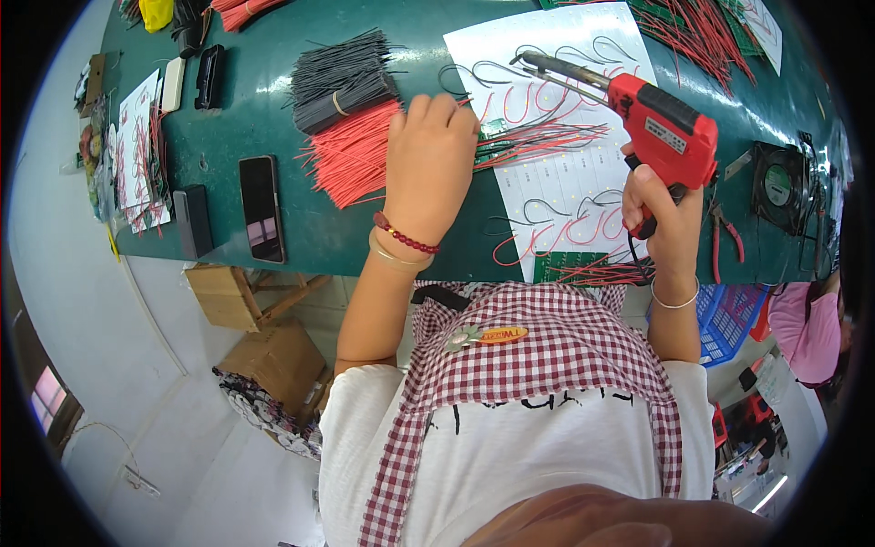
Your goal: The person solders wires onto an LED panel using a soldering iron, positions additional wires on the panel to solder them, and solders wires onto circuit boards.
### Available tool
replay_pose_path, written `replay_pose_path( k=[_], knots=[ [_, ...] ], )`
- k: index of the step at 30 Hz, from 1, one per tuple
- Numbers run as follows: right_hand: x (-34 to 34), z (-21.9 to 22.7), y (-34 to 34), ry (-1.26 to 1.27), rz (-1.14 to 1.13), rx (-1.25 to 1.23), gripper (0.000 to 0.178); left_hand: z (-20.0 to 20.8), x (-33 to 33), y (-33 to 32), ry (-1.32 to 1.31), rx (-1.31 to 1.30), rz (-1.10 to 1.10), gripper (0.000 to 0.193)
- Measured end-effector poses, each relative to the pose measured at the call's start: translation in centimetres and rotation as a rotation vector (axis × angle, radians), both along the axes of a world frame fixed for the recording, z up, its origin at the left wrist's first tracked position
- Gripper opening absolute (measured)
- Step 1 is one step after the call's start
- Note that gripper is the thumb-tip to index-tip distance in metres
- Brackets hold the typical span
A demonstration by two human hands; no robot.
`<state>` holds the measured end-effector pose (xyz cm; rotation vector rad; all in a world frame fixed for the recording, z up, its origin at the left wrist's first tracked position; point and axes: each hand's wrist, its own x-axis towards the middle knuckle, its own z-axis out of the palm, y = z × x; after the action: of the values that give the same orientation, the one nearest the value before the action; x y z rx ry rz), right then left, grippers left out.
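My right hand (658,202) is wrapped round the handle of a red and black soldering gun (663,128). Its long metal tip points left above a white sheet (583,214) laid with red and black wires. My left hand (433,146) is curled closed over the left edge of that sheet, knuckles up; its fingertips and anything in them are hidden. Loose red wires (547,141) fan out to the right from beside it. Just left of it lie a bundle of black wires (342,82), bound with a band, and red wires (351,155).
A phone (262,208) and a dark box (192,221) lie on the green table (228,128) to the left. Red-handled pliers (726,242) and a small black fan (779,187) sit to the right. More red wires (697,41) lie at the far right.
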<state>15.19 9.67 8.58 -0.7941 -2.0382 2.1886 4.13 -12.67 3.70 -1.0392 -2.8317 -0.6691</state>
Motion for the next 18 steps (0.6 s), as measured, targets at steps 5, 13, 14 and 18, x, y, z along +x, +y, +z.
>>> replay_pose_path(
  k=[5,13,14,18],
  knots=[
    [0.1,0.3,0.3,0.039,0.043,-0.006,0.03,-0.2,0.6,0.0,-0.037,-0.139,-0.016,0.002],
    [0.4,1.6,1.0,0.116,-0.096,-0.093,0.026,0.6,0.1,-0.9,-0.158,0.076,-0.119,0.007],
    [0.5,1.7,1.3,0.136,-0.122,-0.09,0.026,0.9,-0.3,-1.4,-0.16,0.074,-0.119,0.007],
    [0.3,1.8,1.8,0.142,-0.123,-0.112,0.027,1.4,-1.2,-2.4,-0.112,0.054,-0.037,0.01]
  ],
)
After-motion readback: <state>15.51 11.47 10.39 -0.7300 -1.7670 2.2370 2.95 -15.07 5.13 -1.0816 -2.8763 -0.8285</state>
